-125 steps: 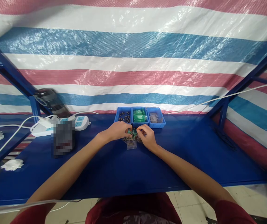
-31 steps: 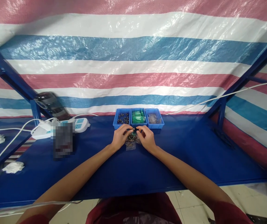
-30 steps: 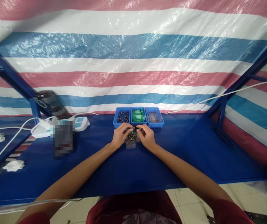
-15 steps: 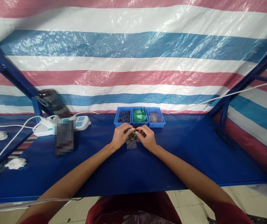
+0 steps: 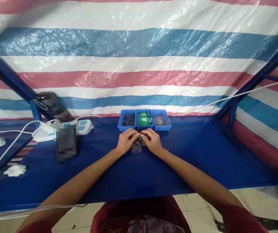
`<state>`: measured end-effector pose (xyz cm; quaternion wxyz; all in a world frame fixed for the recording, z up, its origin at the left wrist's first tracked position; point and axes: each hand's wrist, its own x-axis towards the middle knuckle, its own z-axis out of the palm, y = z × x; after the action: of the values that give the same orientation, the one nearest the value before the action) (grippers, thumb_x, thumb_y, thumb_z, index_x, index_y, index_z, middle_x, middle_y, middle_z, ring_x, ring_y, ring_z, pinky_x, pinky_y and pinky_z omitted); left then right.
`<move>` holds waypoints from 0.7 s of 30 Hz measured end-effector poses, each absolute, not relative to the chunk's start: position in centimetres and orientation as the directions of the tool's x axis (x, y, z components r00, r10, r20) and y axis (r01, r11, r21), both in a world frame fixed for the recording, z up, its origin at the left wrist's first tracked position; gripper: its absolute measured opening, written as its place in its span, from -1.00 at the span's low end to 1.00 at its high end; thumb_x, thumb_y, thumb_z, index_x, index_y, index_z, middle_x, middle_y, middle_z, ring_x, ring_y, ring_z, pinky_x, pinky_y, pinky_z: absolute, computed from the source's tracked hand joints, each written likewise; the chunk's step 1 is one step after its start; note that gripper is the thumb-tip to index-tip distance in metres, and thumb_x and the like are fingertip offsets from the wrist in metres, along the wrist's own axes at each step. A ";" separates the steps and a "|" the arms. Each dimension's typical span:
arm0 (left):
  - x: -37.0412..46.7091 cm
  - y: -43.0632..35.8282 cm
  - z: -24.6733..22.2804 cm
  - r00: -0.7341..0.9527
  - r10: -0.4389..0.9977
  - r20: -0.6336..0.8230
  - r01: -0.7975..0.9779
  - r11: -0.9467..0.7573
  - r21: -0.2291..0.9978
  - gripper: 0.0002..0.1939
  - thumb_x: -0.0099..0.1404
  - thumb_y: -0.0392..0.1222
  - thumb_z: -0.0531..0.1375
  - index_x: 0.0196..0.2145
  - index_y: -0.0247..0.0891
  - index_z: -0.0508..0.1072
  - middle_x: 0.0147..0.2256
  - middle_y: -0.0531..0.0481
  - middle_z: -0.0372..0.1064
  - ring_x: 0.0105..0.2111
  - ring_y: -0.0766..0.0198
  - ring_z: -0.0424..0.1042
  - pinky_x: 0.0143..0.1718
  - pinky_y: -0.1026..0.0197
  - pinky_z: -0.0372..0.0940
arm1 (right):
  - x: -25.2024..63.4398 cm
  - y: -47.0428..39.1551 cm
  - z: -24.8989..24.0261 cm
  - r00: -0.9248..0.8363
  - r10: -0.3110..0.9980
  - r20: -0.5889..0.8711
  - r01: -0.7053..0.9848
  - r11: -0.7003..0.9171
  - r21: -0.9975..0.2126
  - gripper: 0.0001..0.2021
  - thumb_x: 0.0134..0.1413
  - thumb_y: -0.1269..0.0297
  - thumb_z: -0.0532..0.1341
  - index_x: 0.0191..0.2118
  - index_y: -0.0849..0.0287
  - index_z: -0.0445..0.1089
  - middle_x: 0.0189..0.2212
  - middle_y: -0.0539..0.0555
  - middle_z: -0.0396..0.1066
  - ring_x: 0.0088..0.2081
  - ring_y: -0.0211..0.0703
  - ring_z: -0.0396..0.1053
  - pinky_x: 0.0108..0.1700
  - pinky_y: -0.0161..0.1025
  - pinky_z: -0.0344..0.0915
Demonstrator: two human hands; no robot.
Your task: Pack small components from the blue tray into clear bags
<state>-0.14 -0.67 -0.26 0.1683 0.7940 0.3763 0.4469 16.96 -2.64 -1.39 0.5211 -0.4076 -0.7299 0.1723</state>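
Grip: closed; your left hand (image 5: 125, 141) and right hand (image 5: 153, 141) each pinch thumb to fingers at one small part (image 5: 139, 133), fingertips nearly meeting.
Small part: just your side of the middle bin (image 5: 145, 128); too small to make out its shape.
Handling: probably light and stiff, easy to lose from bare fingertips; take it squarely by its ends, pressing gently in case it is brittle.
Loose pile (image 5: 137, 141): on the tabletop (image 5: 139, 176) near the middle bin's front, partly hidden by your hands.
Clear bag (image 5: 136, 149): farther toward you from the middle bin; thin, slippery film by its look, best taken by a corner.
Green packets (image 5: 144, 119): inside the middle bin, likely soft.
Left bin (image 5: 126, 128): just left of the middle bin, holding dark pieces (image 5: 128, 121).
Right bin (image 5: 162, 128): just right of the middle bin, holding clear packets (image 5: 161, 121).
Power strip (image 5: 86, 127): well left of the middle bin.
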 end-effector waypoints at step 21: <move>-0.1 -0.9 -0.3 0.312 0.688 0.655 0.433 -0.717 0.547 -0.81 0.33 -0.12 0.08 -0.25 -0.24 0.43 -0.29 -0.06 0.41 -0.35 0.30 0.41 -0.32 0.28 0.34 | 16.9 -2.4 -1.5 -0.134 0.786 0.603 0.416 0.597 -0.686 -0.75 0.24 0.21 0.02 -0.21 0.18 0.41 -0.37 0.07 0.34 -0.51 -0.29 0.24 -0.40 -0.31 0.24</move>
<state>-0.06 -0.85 -0.31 0.1360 0.7986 0.3509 0.4698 16.86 -2.42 -1.48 0.5139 -0.4111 -0.7311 0.1803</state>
